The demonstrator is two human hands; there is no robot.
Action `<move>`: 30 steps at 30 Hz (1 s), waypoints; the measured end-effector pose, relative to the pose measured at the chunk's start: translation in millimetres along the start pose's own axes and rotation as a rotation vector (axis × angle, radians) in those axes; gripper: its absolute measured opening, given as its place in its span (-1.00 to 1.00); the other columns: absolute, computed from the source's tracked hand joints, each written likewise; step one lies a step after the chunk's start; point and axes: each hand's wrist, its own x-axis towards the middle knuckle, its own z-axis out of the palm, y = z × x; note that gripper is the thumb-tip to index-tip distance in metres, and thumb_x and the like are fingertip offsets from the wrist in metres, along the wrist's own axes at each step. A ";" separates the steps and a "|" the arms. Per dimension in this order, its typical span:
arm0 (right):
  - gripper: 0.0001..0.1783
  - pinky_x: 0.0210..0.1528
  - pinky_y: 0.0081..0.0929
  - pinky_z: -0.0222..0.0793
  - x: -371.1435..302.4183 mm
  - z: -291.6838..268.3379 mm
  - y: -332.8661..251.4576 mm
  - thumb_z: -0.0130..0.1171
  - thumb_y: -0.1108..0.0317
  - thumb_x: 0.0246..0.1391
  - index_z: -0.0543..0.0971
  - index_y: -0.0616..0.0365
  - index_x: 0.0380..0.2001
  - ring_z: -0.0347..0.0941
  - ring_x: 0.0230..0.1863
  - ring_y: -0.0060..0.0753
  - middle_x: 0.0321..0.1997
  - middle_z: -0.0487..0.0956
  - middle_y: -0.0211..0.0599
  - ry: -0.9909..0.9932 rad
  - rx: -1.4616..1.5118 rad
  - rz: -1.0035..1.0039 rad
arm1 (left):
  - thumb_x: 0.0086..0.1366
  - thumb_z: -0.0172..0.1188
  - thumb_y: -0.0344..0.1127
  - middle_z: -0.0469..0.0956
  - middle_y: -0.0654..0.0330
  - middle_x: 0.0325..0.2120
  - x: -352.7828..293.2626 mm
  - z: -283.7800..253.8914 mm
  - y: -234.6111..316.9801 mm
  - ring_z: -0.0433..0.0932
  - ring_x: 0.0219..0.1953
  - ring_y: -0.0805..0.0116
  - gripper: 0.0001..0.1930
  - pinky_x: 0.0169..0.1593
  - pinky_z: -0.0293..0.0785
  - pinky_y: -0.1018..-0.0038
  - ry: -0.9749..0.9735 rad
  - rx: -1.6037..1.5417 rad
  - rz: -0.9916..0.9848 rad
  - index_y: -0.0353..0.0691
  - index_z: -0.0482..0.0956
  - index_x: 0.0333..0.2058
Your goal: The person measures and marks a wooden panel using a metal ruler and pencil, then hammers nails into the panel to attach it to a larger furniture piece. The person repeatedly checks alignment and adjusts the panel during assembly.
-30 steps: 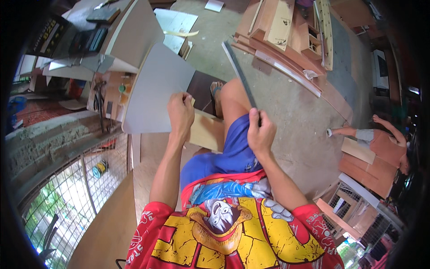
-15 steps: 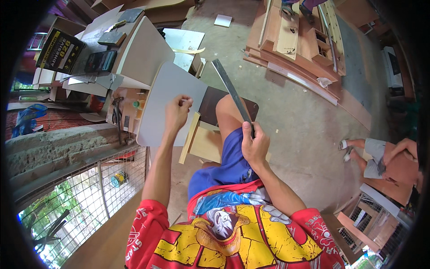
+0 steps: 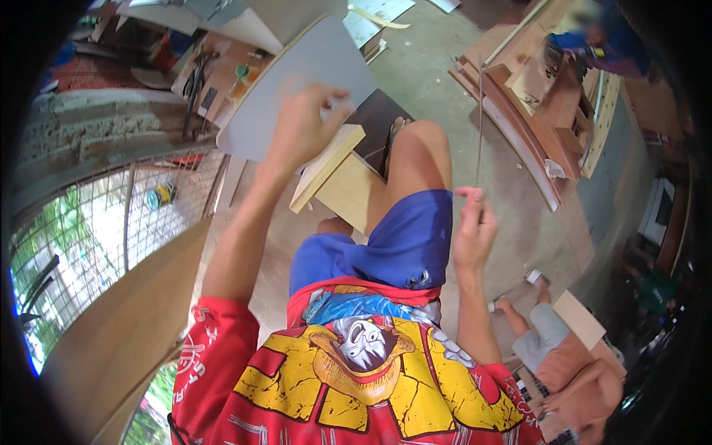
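My right hand point(image 3: 475, 228) grips one end of a long flat metal file point(image 3: 480, 122). The file stands up from the fist, seen edge-on as a thin line, to the right of my bent knee. Motion blurs my left hand point(image 3: 302, 122), which is raised over a grey panel point(image 3: 252, 111) with rounded corners. Its fingers are curved, with a gap between thumb and forefinger, and I make out nothing held between them. Just below that hand is a pale wooden piece point(image 3: 326, 169) with a thick edge strip. A dark brown board point(image 3: 374, 111) lies beside the panel.
A hammer point(image 3: 196, 85) and a small bottle point(image 3: 241, 72) are left of the panel. Stacked boards point(image 3: 512, 126) lie at the far right, where another person point(image 3: 608, 48) works. A second person point(image 3: 564, 356) sits at the lower right. Wire mesh point(image 3: 96, 215) borders my left side.
The file has swung from slanting across my knee to upright and edge-on, and my right hand has moved right. My left fingers have loosened from a pinch. The whole view has shifted.
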 end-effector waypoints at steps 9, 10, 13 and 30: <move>-0.54 -0.26 -0.42 0.43 93.2 10.0 -135.4 0.28 0.02 0.55 0.75 0.24 0.10 0.58 -0.34 -0.42 -0.32 0.70 -0.22 -0.371 -0.609 -0.494 | 0.31 0.51 -0.47 0.75 0.07 -0.12 -87.8 75.8 -20.4 0.68 -0.08 0.03 -0.73 0.03 0.64 0.20 0.266 -0.117 -0.044 -0.26 0.83 -0.01; -0.55 -0.25 -0.38 0.48 105.3 15.7 -138.5 0.30 0.03 0.54 0.75 0.24 0.11 0.64 -0.33 -0.34 -0.29 0.74 -0.13 -0.381 -0.695 -0.541 | 0.30 0.52 -0.48 0.75 0.07 -0.14 -89.3 74.7 -19.5 0.68 -0.08 0.04 -0.75 0.02 0.64 0.20 0.266 -0.120 -0.055 -0.26 0.84 -0.04; -0.58 -0.23 -0.31 0.54 127.5 26.2 -157.7 0.36 0.07 0.48 0.78 0.22 0.08 0.66 -0.34 -0.27 -0.27 0.76 -0.02 -0.526 -0.948 -0.509 | 0.30 0.52 -0.44 0.72 0.04 -0.14 -96.6 66.4 -8.8 0.67 -0.07 0.03 -0.71 0.06 0.64 0.18 0.269 -0.104 -0.118 -0.28 0.80 0.00; -0.61 -0.34 -0.03 0.45 119.5 81.8 -211.1 0.45 0.00 0.32 0.84 0.11 -0.09 0.61 -0.39 0.18 -0.46 0.66 -0.05 -1.098 -1.332 -0.714 | 0.41 0.45 -0.25 0.67 0.01 0.26 -119.4 33.8 7.0 0.64 0.30 -0.16 -0.45 0.37 0.59 -0.08 0.061 -0.047 -0.055 -0.20 0.61 0.33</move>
